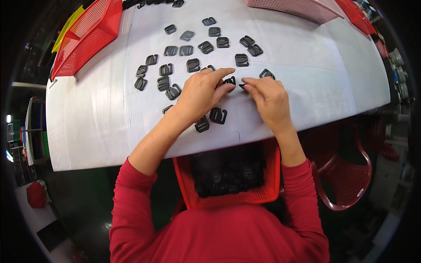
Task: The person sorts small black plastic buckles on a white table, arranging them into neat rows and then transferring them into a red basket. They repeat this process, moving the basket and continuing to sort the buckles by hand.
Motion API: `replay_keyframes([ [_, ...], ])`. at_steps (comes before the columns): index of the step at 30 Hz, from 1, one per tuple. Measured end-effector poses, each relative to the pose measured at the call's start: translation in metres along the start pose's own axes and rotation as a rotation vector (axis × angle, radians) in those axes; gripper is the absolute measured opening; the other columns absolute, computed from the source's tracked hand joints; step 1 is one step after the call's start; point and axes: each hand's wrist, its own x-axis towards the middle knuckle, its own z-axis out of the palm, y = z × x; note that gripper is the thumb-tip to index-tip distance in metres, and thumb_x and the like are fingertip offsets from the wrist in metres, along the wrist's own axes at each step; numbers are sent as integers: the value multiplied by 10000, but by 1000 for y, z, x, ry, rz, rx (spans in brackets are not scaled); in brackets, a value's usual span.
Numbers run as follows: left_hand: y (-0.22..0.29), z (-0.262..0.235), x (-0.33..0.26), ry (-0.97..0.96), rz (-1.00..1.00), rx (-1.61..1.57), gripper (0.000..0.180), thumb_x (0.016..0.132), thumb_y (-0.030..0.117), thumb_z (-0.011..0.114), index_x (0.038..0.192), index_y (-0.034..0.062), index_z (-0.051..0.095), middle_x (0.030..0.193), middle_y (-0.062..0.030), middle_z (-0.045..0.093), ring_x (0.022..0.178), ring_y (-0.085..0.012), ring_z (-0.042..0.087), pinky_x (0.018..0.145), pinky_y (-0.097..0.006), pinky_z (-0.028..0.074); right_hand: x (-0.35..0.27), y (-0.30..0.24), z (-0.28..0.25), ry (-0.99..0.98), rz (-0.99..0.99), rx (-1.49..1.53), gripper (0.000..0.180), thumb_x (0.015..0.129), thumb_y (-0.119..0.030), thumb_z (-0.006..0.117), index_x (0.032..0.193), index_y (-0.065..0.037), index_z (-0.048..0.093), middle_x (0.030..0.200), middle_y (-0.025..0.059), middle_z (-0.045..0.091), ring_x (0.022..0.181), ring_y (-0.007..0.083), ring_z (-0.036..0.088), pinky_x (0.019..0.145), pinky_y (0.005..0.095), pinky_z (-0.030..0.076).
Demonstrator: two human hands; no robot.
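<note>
Between the thumb and fingers of my left hand (199, 94) is a black plastic strap buckle (230, 80), partly covered by the fingertips. Just right of it, my right hand (270, 98) is closed in a pinch on a small black piece (242, 86); most of it is hidden, so its kind does not show. A narrow gap separates the two hands. Flat black buckles with slots and an open hook side lie scattered around them, one (218, 115) just below my left hand and another (266, 74) beyond my right fingers.
The white-covered table (315, 87) carries a red basket (90, 37) at far left and a pink basket (298, 9) at the back. A red basket (274, 175) full of black pieces sits below the front edge, before my body. A dark red chair (342, 179) stands at right.
</note>
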Motion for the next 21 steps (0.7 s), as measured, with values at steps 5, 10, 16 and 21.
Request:
replay_keyframes([
  [5,-33,-27,-9,388,66,-3,134,861,152,688,967,83,732,942,-83,705,853,-253,632,783,-350,506,-3,25,-10,204,144,-38,215,782,-164,751,981,-85,735,1009,70,683,966,246,596,815,365,458],
  [10,-102,-76,-57,673,-339,2,177,919,107,618,1057,76,725,973,-78,713,877,-167,647,766,-306,500,-1,21,-4,261,79,-179,324,779,-146,765,1092,-83,712,1094,118,678,1099,281,586,960,384,443],
  [16,-129,-75,-72,753,-467,77,256,934,175,611,1161,89,691,1163,-139,670,1071,-260,641,935,-365,484,-5,26,-2,55,118,-31,355,854,-142,705,1200,-69,663,1283,163,611,1247,334,541,1059,402,393],
  [21,-117,-68,-71,607,-441,137,401,919,162,621,1298,40,573,1380,-177,515,1286,-341,479,1061,-402,399,1,21,-4,120,112,91,356,911,-190,643,1249,-77,631,1330,172,576,1283,346,507,1095,411,356],
])
